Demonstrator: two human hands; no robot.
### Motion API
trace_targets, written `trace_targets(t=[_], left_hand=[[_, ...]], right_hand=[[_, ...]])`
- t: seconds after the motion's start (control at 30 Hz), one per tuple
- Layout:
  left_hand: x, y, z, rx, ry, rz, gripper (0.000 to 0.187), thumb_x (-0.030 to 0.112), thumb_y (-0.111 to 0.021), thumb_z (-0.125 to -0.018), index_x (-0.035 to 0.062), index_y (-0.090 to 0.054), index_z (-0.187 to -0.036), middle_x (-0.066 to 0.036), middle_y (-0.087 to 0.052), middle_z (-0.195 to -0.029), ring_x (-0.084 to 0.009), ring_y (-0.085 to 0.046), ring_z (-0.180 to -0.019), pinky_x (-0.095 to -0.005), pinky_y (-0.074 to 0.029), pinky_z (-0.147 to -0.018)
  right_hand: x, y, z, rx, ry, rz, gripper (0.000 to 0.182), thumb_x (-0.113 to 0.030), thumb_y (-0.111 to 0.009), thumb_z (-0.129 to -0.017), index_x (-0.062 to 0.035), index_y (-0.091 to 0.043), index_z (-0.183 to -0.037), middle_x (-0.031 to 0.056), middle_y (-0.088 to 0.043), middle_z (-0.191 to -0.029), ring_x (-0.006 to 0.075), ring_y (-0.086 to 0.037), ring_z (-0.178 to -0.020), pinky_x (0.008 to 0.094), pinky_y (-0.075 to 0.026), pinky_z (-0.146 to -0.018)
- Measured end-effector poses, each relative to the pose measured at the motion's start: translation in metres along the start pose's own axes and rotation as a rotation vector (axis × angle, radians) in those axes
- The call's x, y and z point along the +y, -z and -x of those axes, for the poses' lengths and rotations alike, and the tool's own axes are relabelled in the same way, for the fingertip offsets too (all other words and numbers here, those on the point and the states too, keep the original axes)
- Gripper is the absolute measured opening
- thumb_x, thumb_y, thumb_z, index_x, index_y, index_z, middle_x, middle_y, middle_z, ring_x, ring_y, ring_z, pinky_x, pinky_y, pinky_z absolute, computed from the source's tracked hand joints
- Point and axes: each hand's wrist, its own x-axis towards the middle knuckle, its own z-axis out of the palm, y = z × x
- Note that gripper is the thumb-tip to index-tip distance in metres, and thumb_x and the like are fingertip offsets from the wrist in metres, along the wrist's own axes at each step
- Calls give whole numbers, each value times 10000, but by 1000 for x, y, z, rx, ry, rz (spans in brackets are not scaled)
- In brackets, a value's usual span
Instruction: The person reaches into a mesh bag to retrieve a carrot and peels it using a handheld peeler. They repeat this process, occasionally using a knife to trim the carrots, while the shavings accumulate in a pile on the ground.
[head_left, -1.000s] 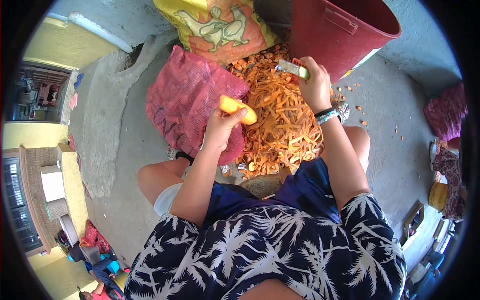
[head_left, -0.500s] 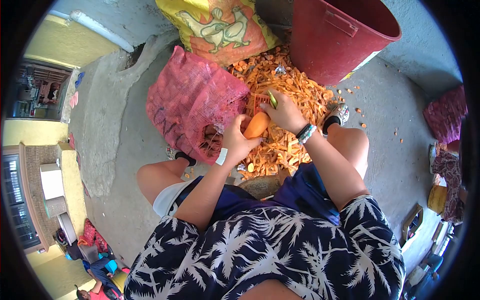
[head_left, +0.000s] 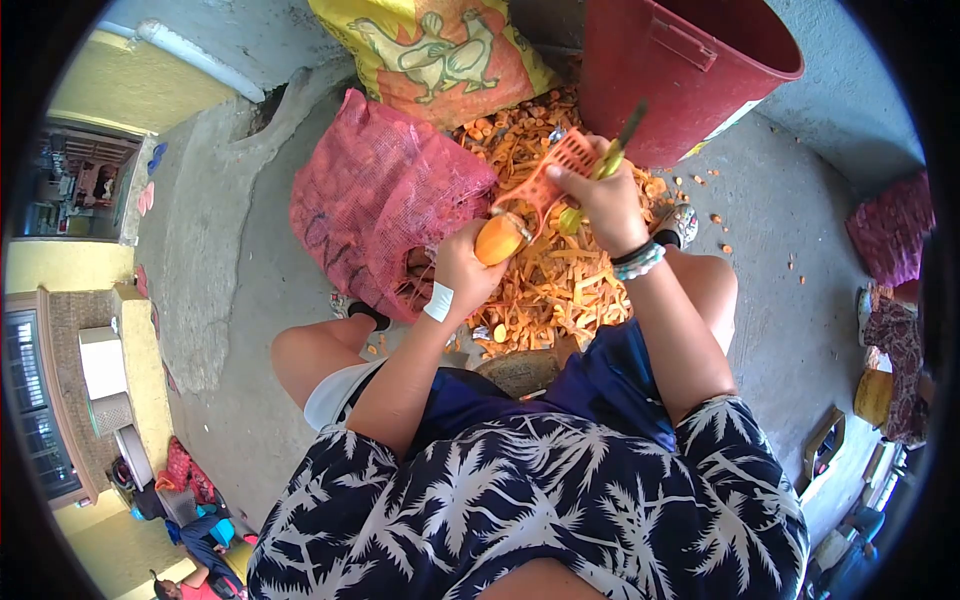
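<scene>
My left hand point(head_left: 465, 268) is closed around a thick peeled carrot point(head_left: 497, 241), its cut end pointing up and right. In my right hand point(head_left: 612, 208) is an orange plastic peeler point(head_left: 572, 157) with a perforated handle; its working end lies close to the carrot's end. The same hand also grips a small knife point(head_left: 611, 160) with a yellow-green handle, its dark blurred blade pointing up and away. Below both hands spreads a heap of orange carrot peelings point(head_left: 560, 300).
A pink mesh sack point(head_left: 380, 200) full of carrots leans left of the heap. Behind stand a yellow-orange sack point(head_left: 440, 60) with printed chickens and a tall red bin point(head_left: 650, 100). Scraps dot the concrete floor point(head_left: 770, 260). A person point(head_left: 200, 565) is at lower left.
My right hand has moved right and upward, away from the carrot, bringing the orange peeler into clear view and swinging the knife up. My left hand has shifted slightly left with the carrot.
</scene>
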Motion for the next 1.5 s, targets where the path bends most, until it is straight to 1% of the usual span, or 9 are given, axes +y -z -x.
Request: trace_targets(t=[0.33, 0.4, 0.47, 0.53, 0.7, 0.83, 1.1, 1.23, 1.5], left_hand=[[-11, -9, -6, -39, 7, -110, 253, 61, -639, -651, -8, -574, -886, -147, -610, -741, -278, -613, -669, -333, -478, -620], [-3, 0, 0, -68, 63, 63, 254, 68, -646, -645, 2, -579, -880, -151, -614, -746, -287, -617, -685, -337, -480, -626], [-3, 13, 6, -80, 130, 221, 255, 76, -653, -638, 11, -584, -875, -154, -619, -752, -296, -620, -700, -340, -482, -633], [-9, 23, 7, -74, 194, 126, 257, 81, -645, -697, -7, -578, -929, -52, -621, -811, -142, -580, -739, -289, -462, -687], [-3, 16, 2, -38, 120, -61, 250, 70, -644, -684, -17, -584, -910, -104, -620, -762, -194, -605, -686, -302, -473, -658], [15, 15, -2, 84, 66, 21, 251, 73, -648, -664, -13, -583, -890, -162, -607, -732, -278, -615, -663, -324, -478, -616], [12, 15, -11, -64, -61, -47, 225, 46, -654, -619, 24, -577, -829, -156, -595, -716, -349, -590, -679, -368, -463, -578], [22, 18, -8, -114, -75, 67, 220, 52, -661, -618, 33, -583, -823, -160, -598, -729, -333, -597, -685, -361, -467, -590], [13, 10, -8, -42, -99, 17, 206, 40, -674, -618, 22, -580, -801, -154, -595, -711, -325, -599, -666, -338, -471, -588]], right_hand=[[39, 19, -45, 137, 60, 349, 295, -13, -701, -674, 0, -590, -947, 112, -648, -790, 144, -629, -717, 267, -511, -633], [58, 51, -63, 263, 525, 783, 285, -25, -690, -674, -34, -592, -942, 121, -651, -803, 176, -641, -723, 279, -505, -628], [20, 53, -58, 269, 81, 650, 266, -22, -673, -678, -40, -584, -928, 119, -651, -810, 199, -646, -744, 299, -507, -640], [12, 45, -54, 238, 295, 669, 269, -8, -663, -697, -19, -555, -943, 118, -641, -798, 154, -629, -714, 274, -514, -617], [0, -16, 3, 73, 56, -86, 331, -37, -675, -734, -5, -514, -1022, 72, -612, -867, 134, -599, -768, 270, -514, -657], [34, 13, -22, 400, 166, 488, 310, -34, -686, -722, 3, -516, -978, 110, -621, -880, 162, -608, -787, 275, -511, -667], [-12, -3, -6, -113, 182, 157, 345, -40, -667, -739, -4, -501, -1039, 34, -583, -838, 112, -569, -693, 241, -476, -585], [3, 25, -40, 295, 229, 581, 279, 1, -668, -695, 2, -560, -953, 94, -646, -816, 138, -621, -718, 268, -520, -634], [21, 16, -24, 103, -19, 227, 309, -19, -650, -713, -4, -547, -1005, 81, -628, -817, 157, -605, -738, 294, -490, -639]])
